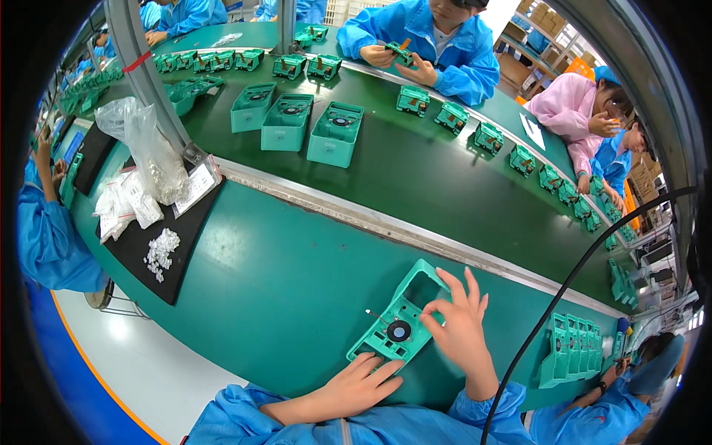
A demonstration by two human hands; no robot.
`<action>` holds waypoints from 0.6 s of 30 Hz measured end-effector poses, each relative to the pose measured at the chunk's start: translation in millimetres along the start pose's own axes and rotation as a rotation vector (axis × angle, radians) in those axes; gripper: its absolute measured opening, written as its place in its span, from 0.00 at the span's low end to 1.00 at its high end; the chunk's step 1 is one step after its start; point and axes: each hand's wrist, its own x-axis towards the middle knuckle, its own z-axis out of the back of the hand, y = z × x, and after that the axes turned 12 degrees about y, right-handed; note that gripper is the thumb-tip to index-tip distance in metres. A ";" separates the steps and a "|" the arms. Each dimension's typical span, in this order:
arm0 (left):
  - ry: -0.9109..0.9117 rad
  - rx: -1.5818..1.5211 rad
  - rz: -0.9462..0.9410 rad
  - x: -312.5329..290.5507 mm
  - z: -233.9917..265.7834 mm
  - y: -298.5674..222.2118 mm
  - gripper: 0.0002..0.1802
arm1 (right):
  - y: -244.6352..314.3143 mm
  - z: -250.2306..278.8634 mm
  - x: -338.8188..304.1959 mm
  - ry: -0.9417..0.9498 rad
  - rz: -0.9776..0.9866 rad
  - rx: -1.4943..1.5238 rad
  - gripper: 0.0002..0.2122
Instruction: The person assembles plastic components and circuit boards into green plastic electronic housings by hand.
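Note:
A green plastic housing lies tilted on the bench before me, with a rectangular opening at its far end. Set in its near half is a round black speaker with a pale centre, and a thin wire with a white plug sticks out to the left. My left hand presses its fingers over the near edge of the housing. Above the right side, my right hand pinches thumb and index finger together, other fingers raised. Whatever sits in that pinch is too small or hidden to make out.
A black mat at left holds small clear parts and plastic bags. Beyond a metal rail, a conveyor carries green housings and assemblies. Stacked housings stand right, near a hanging black cable. Co-workers sit around.

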 end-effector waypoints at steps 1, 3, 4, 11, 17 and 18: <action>-0.003 -0.008 0.011 1.1 0.2 -0.3 0.14 | 2.0 0.0 1.6 0.003 0.003 -0.010 0.05; -0.015 -0.021 0.026 2.7 -0.1 0.1 0.14 | 5.6 -0.4 4.5 0.055 -0.065 0.008 0.04; -0.012 -0.007 0.013 3.4 -0.8 0.9 0.14 | 6.4 -0.7 6.8 0.060 -0.062 -0.001 0.04; -0.009 0.065 0.002 -0.3 -0.8 -0.6 0.14 | 14.7 -4.7 12.3 0.041 -0.115 -0.094 0.03; -0.018 0.099 -0.004 -2.7 2.7 -0.3 0.15 | 18.6 -11.1 12.7 -0.011 -0.137 -0.104 0.03; -0.021 0.093 0.000 -3.7 1.5 -0.6 0.15 | 18.8 -13.0 12.3 -0.027 -0.141 -0.099 0.03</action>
